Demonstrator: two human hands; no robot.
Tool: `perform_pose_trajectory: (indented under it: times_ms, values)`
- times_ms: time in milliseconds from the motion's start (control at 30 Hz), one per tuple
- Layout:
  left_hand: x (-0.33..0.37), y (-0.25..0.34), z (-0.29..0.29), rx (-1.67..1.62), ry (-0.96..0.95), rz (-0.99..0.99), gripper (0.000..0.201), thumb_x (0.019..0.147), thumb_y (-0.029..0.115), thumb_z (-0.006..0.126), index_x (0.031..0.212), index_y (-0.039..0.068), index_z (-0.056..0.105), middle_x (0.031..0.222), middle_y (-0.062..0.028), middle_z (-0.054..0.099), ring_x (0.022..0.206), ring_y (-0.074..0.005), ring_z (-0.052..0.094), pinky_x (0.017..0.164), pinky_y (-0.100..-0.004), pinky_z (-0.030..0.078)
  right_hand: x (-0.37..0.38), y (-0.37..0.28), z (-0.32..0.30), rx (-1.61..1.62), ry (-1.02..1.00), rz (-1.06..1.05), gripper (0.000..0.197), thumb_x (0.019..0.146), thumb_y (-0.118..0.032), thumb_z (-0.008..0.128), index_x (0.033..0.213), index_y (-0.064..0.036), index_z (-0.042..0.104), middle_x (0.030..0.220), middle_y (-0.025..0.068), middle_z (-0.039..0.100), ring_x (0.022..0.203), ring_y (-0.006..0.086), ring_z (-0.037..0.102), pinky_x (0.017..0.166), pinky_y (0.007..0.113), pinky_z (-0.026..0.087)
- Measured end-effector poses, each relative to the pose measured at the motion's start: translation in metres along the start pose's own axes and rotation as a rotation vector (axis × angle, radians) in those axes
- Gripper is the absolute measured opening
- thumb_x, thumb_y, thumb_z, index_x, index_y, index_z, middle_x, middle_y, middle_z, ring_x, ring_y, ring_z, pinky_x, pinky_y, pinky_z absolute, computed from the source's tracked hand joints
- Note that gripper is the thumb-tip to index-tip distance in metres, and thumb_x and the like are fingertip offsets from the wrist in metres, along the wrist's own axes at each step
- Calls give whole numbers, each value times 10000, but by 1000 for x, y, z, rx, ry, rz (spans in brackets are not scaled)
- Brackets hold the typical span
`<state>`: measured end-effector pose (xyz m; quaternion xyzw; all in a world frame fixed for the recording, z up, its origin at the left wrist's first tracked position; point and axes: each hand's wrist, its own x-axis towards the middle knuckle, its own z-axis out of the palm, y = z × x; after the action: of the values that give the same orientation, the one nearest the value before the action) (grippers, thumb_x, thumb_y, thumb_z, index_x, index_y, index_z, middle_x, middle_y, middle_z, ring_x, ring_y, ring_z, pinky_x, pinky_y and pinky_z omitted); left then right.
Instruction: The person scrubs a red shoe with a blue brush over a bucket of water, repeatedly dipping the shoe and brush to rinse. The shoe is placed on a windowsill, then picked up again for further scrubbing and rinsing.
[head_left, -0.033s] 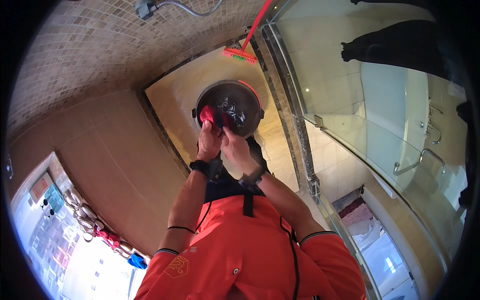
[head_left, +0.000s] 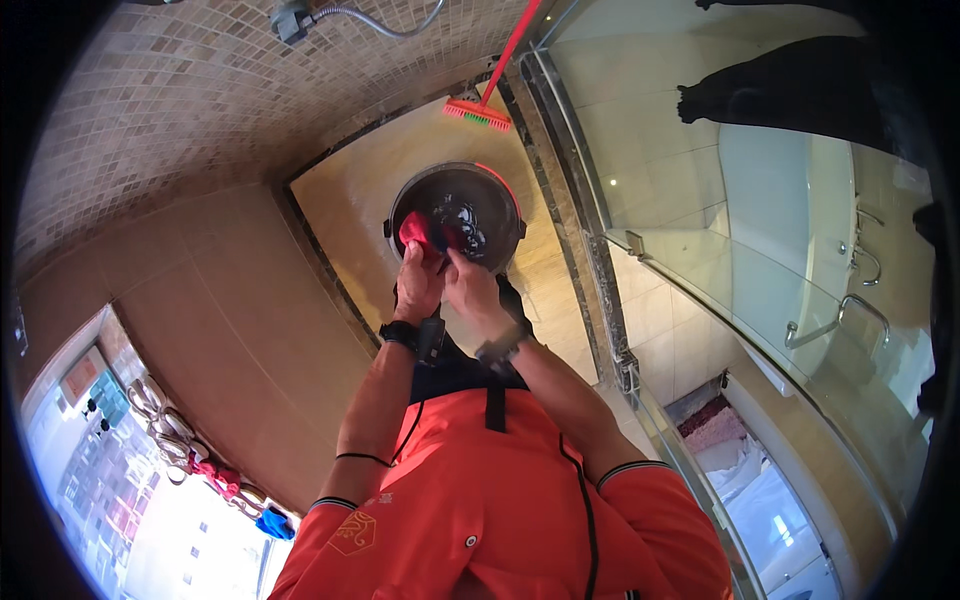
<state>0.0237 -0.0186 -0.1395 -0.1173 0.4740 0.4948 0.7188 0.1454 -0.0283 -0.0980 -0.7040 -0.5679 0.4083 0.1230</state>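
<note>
A round dark bucket (head_left: 412,188) stands on the floor before me, with rippled, glinting water (head_left: 466,218) in it. Over its near left part my left hand (head_left: 419,283) is closed round a wet-looking red item (head_left: 413,229), perhaps a shoe or folded cloth; its exact kind is unclear. Close beside it, my right hand (head_left: 474,296) has its fingers pinched at the item's dark right-hand side. What lies in that pinch is too small and dark to make out. Both hands nearly touch, just inside the bucket's near rim.
A red long-handled floor brush (head_left: 478,112) leans beyond the bucket. Glass panels with a metal handle (head_left: 845,322) run along the right. Several shoes (head_left: 170,432) line the window ledge at lower left. A metal hose (head_left: 375,18) hangs on the tiled wall.
Hardly anything differs. The red item has tilted very slightly, and the glints on the water have shifted. Both hands keep their place.
</note>
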Motion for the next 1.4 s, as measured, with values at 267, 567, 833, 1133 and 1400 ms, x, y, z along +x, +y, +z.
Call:
perform_pose_trajectory:
  times_ms: [267,567,833,1133,1400]
  values:
    - [20,17,-15,-164,-89,-15,432,1126,386,404,1420,91,524,1350,-101,634,1246,-261,592,1126,-455,440,-26,-47,-53,-3,-105,-130,376,954,-210,561,1279,-65,680,814,238,724,768,455,708,754,551,581]
    - [-4,42,15,62,31,5,527,1092,498,441,1510,178,443,1549,-79,475,1443,-345,411,1188,-618,265,-12,-39,-80,-8,-41,-152,371,971,-203,563,1302,-77,673,806,281,691,786,465,694,739,551,566]
    - [-24,48,39,169,17,64,512,1083,484,477,1516,213,442,1523,-56,513,1415,-308,456,1154,-601,315,14,-13,-64,-122,14,-117,382,975,-232,549,1297,-69,671,853,257,719,800,469,711,740,567,580]
    - [-40,59,68,300,16,65,565,1088,500,452,1536,160,397,1526,-86,502,1403,-367,472,1145,-646,339,3,15,-76,90,1,31,376,971,-225,523,1265,-85,710,1015,270,725,951,446,703,859,525,565]
    - [-79,62,61,140,-25,118,457,1119,468,380,1430,161,514,1400,-64,624,1324,-329,563,1101,-613,416,3,13,-73,249,-83,-82,412,969,-224,519,1293,-33,686,1139,290,701,1095,419,688,931,427,546]
